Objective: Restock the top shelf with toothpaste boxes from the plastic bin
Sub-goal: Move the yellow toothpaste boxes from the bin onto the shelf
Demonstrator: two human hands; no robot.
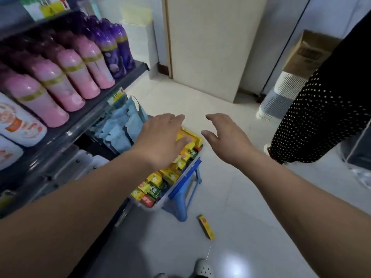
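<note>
Left hand [160,140], right hand [228,139] spread; one bin [158,206].

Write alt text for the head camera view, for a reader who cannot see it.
The left hand and right hand, both open, reach toward a plastic bin of toothpaste boxes on a blue stool, beside shelves of pink bottles. One yellow box lies on the floor.

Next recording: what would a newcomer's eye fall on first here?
Mid-frame, the left hand reaches over a bin of yellow toothpaste boxes on a blue stool, the right hand open beside it. Pink bottles line the shelf at left, and one yellow box lies on the floor by the stool.
</note>
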